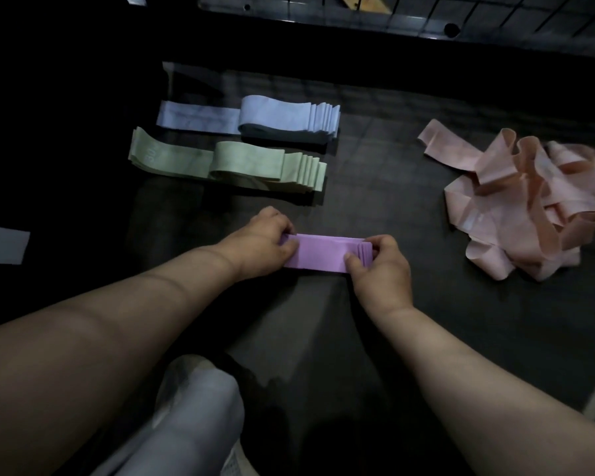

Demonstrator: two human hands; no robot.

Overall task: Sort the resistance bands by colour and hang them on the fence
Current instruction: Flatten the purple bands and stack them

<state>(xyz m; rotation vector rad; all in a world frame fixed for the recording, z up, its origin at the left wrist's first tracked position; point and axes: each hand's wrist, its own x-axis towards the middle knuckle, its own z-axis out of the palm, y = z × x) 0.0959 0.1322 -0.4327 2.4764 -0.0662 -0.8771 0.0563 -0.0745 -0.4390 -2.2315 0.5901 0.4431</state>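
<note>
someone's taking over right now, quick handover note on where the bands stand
Left hand grips the left end of the purple band stack; right hand pinches its right end.
Blue band stack and green band stack lie side by side beyond the hands.
Pink bands lie in a tangled heap to the right.
Done: blue and green stacked, purple nearly squared.
Left: stack the pink, then hang every colour on the wire fence; nothing visibly hangs there.
</note>
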